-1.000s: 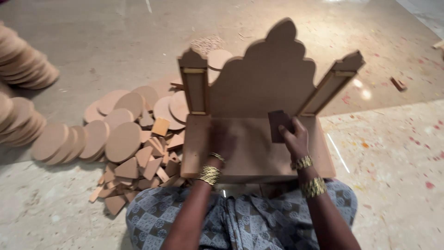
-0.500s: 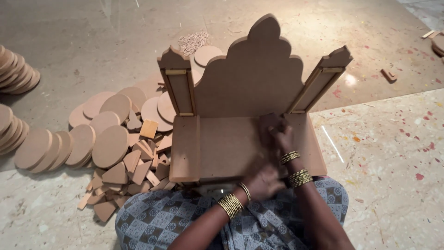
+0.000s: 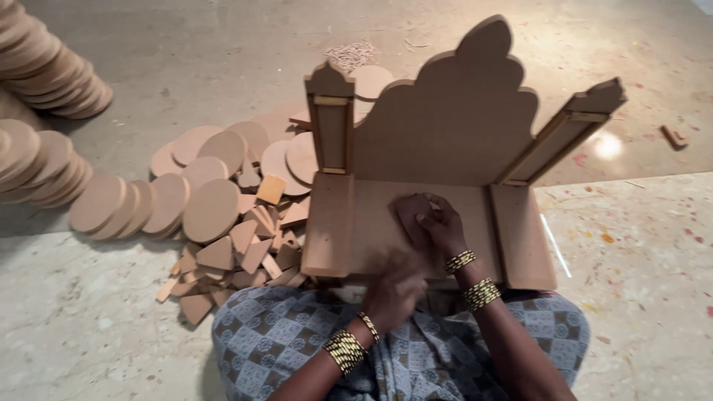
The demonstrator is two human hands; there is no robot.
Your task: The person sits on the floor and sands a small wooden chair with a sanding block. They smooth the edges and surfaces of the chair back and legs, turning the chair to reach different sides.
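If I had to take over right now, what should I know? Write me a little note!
Right hand: pressing a small dark brown sanding pad flat on the base board of the wooden shrine piece.
Left hand: blurred at the front edge of the base, apparently holding nothing.
The shrine piece stands on the floor against the person's knees, scalloped back upright, a pillar on the left upright, a pillar on the right leaning outward.
Round discs and small offcuts lie to the left.
Done: the piece is assembled. Left: I cannot tell how much of the base is already rubbed.
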